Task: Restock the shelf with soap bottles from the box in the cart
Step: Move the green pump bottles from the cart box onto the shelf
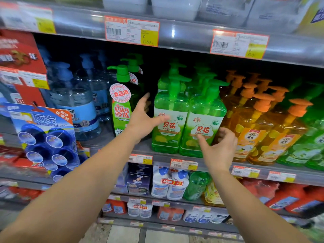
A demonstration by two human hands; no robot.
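At the far left a red carton (21, 67) stands on the shelf (143, 148), and a blue hanging pack of round toilet blocks (43, 137) dangles in front of it. Next come clear blue pump bottles (73, 100), then a dark green pump bottle (122, 102) with a round red-and-white sticker at its neck.

The left hand (145, 118) reaches into the dark gap between that dark bottle and the light green soap bottles. Its fingers are straight and spread, the thumb lying against the front label of the left soap bottle (168, 120); it grips nothing.

The two front soap bottles stand upright side by side, touching, at the shelf's front edge, with more of the same kind lined up behind them. The right soap bottle (203, 123) has the right hand (219, 151) at its lower right corner. The fingers are loosely curled, the thumb pointing at the label and the fingertips just beside the bottle's side; I cannot tell whether they touch it.

Orange pump bottles (259, 127) press close on the right, leaving little room for that hand, and green bottles (308, 137) follow at the edge. Price tags (184, 164) run along the shelf rail below.
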